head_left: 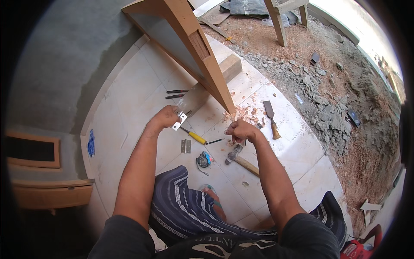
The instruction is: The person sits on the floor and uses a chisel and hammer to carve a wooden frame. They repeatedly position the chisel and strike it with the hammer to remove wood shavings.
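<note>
My left hand (pixel 164 118) pinches a silver butt hinge (pixel 180 121) by its edge, over the tiles. My right hand (pixel 242 131) is closed, fingertips together; whatever they may hold is too small to make out. Between the hands lie a yellow-handled screwdriver (pixel 197 137) and a dark pencil (pixel 215 141). A second hinge (pixel 186 146) rests flat below the left hand, near a tape measure (pixel 204 159). Close under the right hand is a hammer (pixel 245 164) with a wooden handle. Ahead stands a brown door panel (pixel 215 84) on edge, with a recess (pixel 199 45) cut in it.
Wood blocks (pixel 230 67) sit under the panel, by black-handled pliers (pixel 176 94). To the right lies a chisel (pixel 271 118) beside wood shavings (pixel 248 114). Rubble (pixel 308 90) borders the tiles; a wooden trestle (pixel 278 26) stands far right. A grey wall (pixel 64 64) rises left.
</note>
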`<act>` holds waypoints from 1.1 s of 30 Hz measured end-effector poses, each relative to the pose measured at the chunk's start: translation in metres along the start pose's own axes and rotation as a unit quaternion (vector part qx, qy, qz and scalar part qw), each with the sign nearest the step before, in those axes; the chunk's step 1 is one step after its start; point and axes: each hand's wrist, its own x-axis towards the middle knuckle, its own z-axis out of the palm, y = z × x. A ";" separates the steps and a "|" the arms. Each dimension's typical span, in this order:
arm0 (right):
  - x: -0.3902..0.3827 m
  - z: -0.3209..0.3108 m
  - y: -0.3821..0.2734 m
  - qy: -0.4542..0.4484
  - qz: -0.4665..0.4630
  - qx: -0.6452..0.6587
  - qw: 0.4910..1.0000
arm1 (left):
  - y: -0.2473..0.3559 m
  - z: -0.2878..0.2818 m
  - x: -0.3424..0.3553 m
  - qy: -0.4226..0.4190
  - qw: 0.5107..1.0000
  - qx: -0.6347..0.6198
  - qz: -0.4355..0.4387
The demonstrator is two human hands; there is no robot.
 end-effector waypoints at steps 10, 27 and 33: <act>0.036 0.077 0.032 0.021 -0.036 -0.251 0.967 | -0.002 0.011 0.011 -0.011 0.995 0.078 0.057; 0.039 0.072 0.069 0.105 -0.060 -0.194 0.973 | 0.002 0.019 0.023 0.136 0.979 0.114 0.101; 0.026 0.078 0.050 0.082 -0.010 -0.299 0.951 | 0.012 0.022 0.017 0.083 0.986 0.112 0.095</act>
